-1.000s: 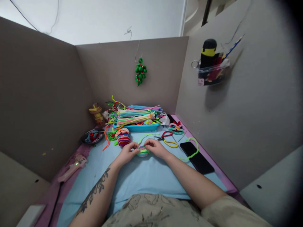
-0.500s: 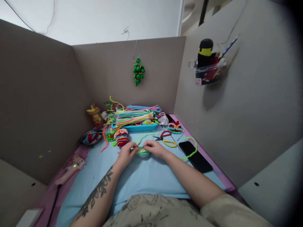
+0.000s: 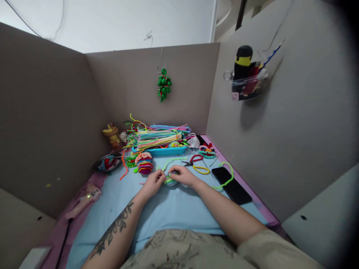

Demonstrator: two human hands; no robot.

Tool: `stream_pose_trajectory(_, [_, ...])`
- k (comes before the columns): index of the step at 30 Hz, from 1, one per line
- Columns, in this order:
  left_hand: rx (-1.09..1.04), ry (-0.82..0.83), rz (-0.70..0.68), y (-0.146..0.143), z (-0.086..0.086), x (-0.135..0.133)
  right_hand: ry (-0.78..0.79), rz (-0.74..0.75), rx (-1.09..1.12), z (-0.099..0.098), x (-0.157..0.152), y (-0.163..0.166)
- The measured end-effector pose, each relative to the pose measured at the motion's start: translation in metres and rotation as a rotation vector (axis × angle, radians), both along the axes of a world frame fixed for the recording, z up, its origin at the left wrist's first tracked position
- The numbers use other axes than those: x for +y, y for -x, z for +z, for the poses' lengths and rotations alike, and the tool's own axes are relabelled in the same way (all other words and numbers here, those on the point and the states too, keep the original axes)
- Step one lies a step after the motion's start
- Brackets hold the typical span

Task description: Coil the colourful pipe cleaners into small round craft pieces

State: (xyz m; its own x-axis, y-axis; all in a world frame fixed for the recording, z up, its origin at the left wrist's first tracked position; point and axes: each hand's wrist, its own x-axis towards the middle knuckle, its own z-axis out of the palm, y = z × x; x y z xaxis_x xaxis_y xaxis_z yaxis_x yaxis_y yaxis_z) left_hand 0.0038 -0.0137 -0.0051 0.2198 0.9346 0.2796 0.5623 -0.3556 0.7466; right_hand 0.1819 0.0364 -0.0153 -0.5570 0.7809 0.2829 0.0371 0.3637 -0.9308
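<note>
Between my two hands is a small rounded piece of coiled pipe cleaners [image 3: 170, 182] in green and pale blue bands, low over the blue cloth. My left hand [image 3: 156, 180] pinches its left side, fingertips pressed together. My right hand [image 3: 181, 175] grips its top and right side, fingers curled over it. The fingers hide much of the upper part. Just beyond them a light green pipe cleaner [image 3: 175, 159] stretches across the cloth. Left of my hands stands a striped multicoloured pipe cleaner piece [image 3: 145, 166] with a peach fluffy rim.
Scissors [image 3: 199, 169] with red and yellow handles lie beyond my right hand, near a black phone [image 3: 231, 185]. A blue tray [image 3: 159, 151] piled with pipe cleaners is at the back. A metal bowl [image 3: 97, 165] and a pink glue gun [image 3: 81, 205] are on the left.
My left hand has shifted slightly right and down along the coiled piece. My right fingers have moved a little left over its top.
</note>
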Motion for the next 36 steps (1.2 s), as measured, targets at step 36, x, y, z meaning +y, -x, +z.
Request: stream_pose_trajectory(36, [-0.152,-0.614,0.341,-0.001,0.011,-0.012,0.009,-0.106,0.211,0.008,0.002,-0.007])
